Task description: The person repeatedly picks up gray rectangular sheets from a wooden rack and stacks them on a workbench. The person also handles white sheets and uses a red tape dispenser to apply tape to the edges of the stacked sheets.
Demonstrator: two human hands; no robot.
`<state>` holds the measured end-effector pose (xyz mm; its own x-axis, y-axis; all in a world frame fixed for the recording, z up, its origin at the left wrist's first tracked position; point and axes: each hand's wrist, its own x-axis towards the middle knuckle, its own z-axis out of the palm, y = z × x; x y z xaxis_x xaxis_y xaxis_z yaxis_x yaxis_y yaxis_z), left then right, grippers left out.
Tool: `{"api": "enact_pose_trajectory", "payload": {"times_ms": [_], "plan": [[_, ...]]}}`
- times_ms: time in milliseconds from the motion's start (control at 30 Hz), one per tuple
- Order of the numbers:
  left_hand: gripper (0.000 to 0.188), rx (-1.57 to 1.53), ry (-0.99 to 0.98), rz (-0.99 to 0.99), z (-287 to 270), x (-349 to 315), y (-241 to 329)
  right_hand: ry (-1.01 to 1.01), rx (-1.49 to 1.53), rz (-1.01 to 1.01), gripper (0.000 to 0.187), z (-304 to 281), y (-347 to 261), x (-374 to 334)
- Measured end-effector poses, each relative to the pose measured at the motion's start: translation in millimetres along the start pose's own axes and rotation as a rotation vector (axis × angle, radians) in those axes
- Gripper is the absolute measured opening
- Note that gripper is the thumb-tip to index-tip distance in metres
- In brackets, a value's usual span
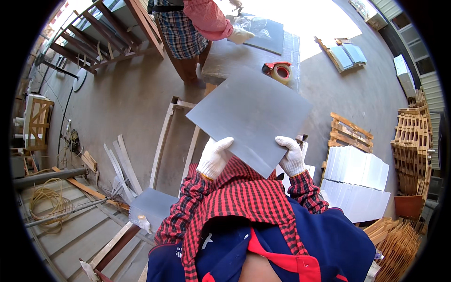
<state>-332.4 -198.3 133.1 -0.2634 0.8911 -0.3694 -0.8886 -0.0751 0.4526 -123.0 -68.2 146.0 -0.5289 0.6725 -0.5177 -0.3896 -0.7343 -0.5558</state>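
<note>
A flat grey rectangular sheet (251,113) is held up in front of me, tilted, with one corner pointing down toward my apron. My left hand (215,156), in a white knit glove, grips its lower left edge, thumb on top and fingers hidden underneath. On the lower right edge, my right hand (291,154) holds it the same way, also gloved in white. Just beyond the sheet's far edge, a red tape dispenser with a roll of tape (278,71) rests on the worktable (218,60).
Across the table a co-worker's gloved hand (241,35) touches clear plastic on another grey sheet (263,43). More grey sheets (152,206) are stacked at my left. White panels (355,176) and wooden pallets (411,145) stand at right. A metal rack (101,33) is far left.
</note>
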Motion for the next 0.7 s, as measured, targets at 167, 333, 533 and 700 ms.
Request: {"api": "enact_pose_trajectory", "payload": {"times_ms": [167,333,533,700], "plan": [[0.062,0.007,0.014,-0.061,10,70,-8,0.003,-0.109,-0.029,0.02,-4,-46,50],[0.06,0.159,0.026,-0.146,44,131,-4,0.066,-0.053,-0.036,0.018,-9,-91,93],[0.068,0.511,0.035,-0.23,58,188,10,0.134,-0.047,-0.176,0.019,-33,-135,145],[0.062,0.512,0.234,-0.222,41,195,20,0.191,0.001,-0.244,0.014,-41,-175,177]]}}
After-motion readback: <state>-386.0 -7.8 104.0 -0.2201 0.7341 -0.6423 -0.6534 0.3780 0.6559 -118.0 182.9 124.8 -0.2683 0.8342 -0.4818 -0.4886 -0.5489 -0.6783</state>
